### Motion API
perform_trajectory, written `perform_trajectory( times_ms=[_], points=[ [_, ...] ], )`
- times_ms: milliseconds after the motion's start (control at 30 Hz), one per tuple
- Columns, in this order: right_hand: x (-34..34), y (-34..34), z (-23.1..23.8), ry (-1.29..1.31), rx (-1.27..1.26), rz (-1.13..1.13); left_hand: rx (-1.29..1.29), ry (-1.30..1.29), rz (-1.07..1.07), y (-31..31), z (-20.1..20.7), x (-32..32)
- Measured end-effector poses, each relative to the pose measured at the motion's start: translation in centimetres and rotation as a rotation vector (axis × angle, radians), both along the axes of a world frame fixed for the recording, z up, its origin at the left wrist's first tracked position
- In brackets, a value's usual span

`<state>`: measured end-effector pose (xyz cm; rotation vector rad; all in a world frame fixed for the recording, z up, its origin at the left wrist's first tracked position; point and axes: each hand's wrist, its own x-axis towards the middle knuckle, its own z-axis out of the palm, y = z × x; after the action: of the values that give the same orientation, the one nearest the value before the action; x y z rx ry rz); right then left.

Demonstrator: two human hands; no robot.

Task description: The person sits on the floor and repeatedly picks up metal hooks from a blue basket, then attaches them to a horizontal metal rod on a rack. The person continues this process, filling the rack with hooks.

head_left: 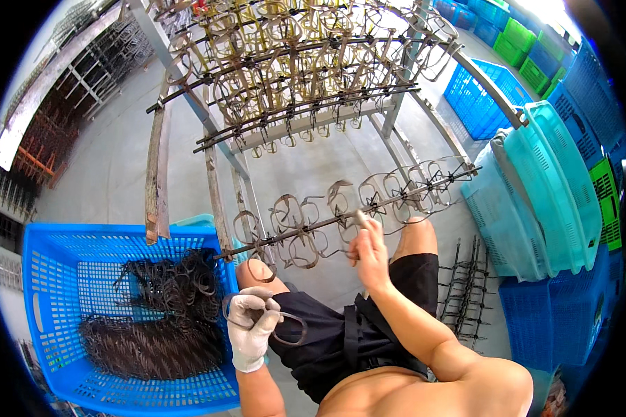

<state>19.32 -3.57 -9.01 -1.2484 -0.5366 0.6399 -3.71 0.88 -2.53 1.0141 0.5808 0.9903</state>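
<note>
My left hand (pixel 250 326), in a white glove, is closed round a thin dark two-looped frame (pixel 300 332) shaped like an eyeglass front, held above my left thigh. Its loops stick out on both sides of the fingers. My bare right hand (pixel 370 254) is by a dark rod (pixel 320 225) that lies crosswise before my knees. Its fingers are drawn together, and a pale tip points up at the rod; whether it grips anything is unclear. Several looped frames (pixel 305 247) hang along the rod, those close to my right hand a little blurred.
A blue basket (pixel 38 299) at the left holds piled dark frames (pixel 153 347). Ahead, a metal rack (pixel 167 52) carries rods full of looped pieces. Turquoise crates (pixel 556 187) and blue crates (pixel 535 313) stand at the right. Bare rods (pixel 466 292) lie beside my right leg.
</note>
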Motion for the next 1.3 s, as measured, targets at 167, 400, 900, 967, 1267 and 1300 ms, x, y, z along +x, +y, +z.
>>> perform_trajectory(
  times_ms=[167,400,900,967,1267,1300],
  points=[
    [-0.4,2.0,-0.8,0.001,-0.170,-0.039,-0.053,-0.076,-0.086,-0.4,-0.5,-0.7],
    [-0.5,3.1,-2.7,0.084,0.021,-0.085,-0.141,-0.101,-0.035,-0.7,-0.4,0.3],
    [1.1,1.8,-1.9,0.093,-0.107,0.140,-0.082,-0.132,0.120,-0.9,-1.3,0.2],
    [1.9,1.6,-1.2,0.058,-0.121,0.190,-0.082,-0.113,0.101,-1.0,-1.4,0.2],
    [3.4,4.8,1.5,-0.094,-0.300,0.055,-0.108,-0.094,-0.010,-1.7,-1.2,0.3],
    [3.2,4.8,1.7,-0.059,-0.304,0.064,-0.115,-0.102,-0.017,-1.8,-1.2,0.3]
  ],
)
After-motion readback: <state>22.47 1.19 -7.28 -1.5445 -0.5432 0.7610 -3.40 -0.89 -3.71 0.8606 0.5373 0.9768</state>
